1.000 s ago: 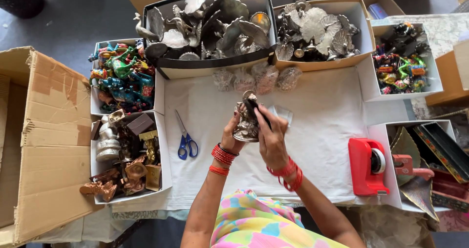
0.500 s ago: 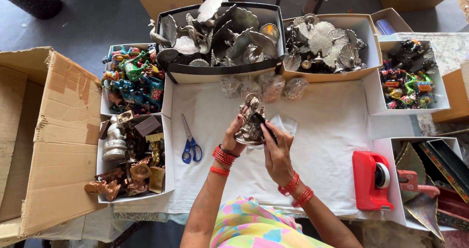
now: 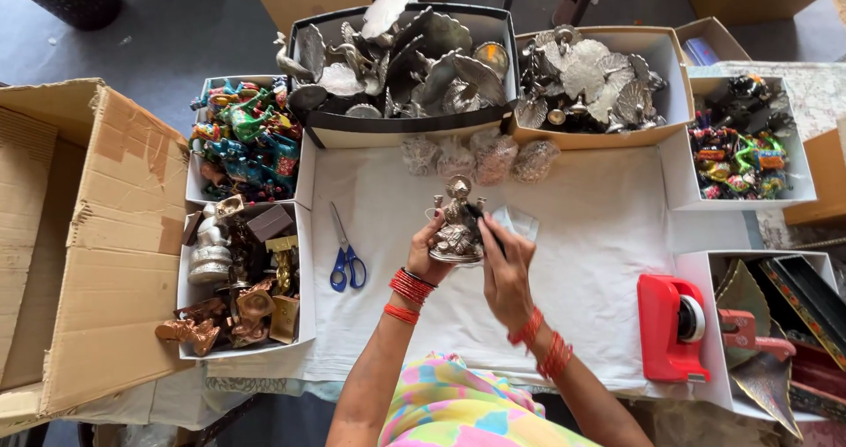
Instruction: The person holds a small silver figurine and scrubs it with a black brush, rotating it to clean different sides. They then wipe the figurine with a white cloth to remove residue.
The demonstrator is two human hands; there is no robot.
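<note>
A small silver metal figurine [image 3: 456, 224] stands upright above the white cloth [image 3: 582, 262] on the table. My left hand [image 3: 426, 255] grips its base from the left, with red bangles on the wrist. My right hand [image 3: 505, 266] lies against the figurine's right side and holds a thin dark marker-like object against it. A bit of clear plastic wrap [image 3: 520, 222] lies just behind my right hand.
Blue-handled scissors [image 3: 345, 258] lie left of my hands. A red tape dispenser [image 3: 671, 325] sits at right. Boxes of silver leaf-shaped pieces [image 3: 401, 59], colourful figures [image 3: 242, 139] and bronze figures [image 3: 233, 288] ring the cloth. A large open cardboard box [image 3: 79, 236] stands at far left.
The figurine has turned more upright in my left hand. My right hand has slid from on top of it down to its right side.
</note>
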